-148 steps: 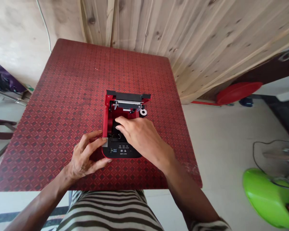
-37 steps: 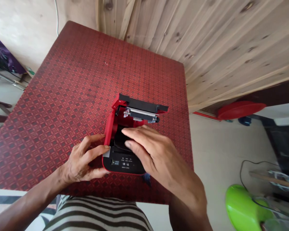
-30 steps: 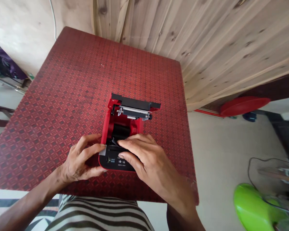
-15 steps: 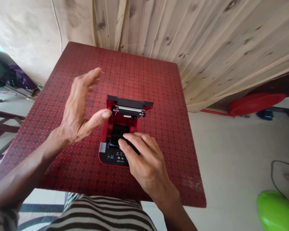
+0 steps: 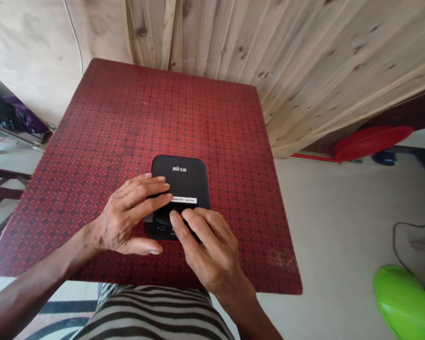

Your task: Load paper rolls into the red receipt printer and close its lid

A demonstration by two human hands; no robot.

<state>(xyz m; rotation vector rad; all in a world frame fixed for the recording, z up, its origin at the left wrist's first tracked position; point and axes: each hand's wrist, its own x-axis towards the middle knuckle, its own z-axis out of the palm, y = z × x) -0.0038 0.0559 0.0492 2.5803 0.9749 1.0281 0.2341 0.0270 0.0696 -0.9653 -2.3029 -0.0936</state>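
A small black and red portable printer [image 5: 191, 179] lies on the table, its black lid down, with white lettering and a white label on top. My left hand [image 5: 127, 215] rests its stretched fingertips on the lid's left side. Its thumb is spread away, near the printer's front left corner. At the front of the lid, my right hand [image 5: 210, 248] has its thumb and fingers close together on a dark, glossy strip [image 5: 164, 217] at the slot. The fingers hide much of the strip and the front right of the printer.
The printer stands on a red patterned table [image 5: 134, 123], against a wooden plank wall [image 5: 226, 38]. On the floor to the right are a bright green object [image 5: 403, 297] and a dark cable [image 5: 395, 236]. A red basin-like object [image 5: 371, 141] lies farther back; a dark wooden chair [image 5: 3, 182] is at left.
The raised printer lid has come down, covering the red interior. My left hand has moved from the air down onto the lid. My right hand stays at the front with the dark strip.
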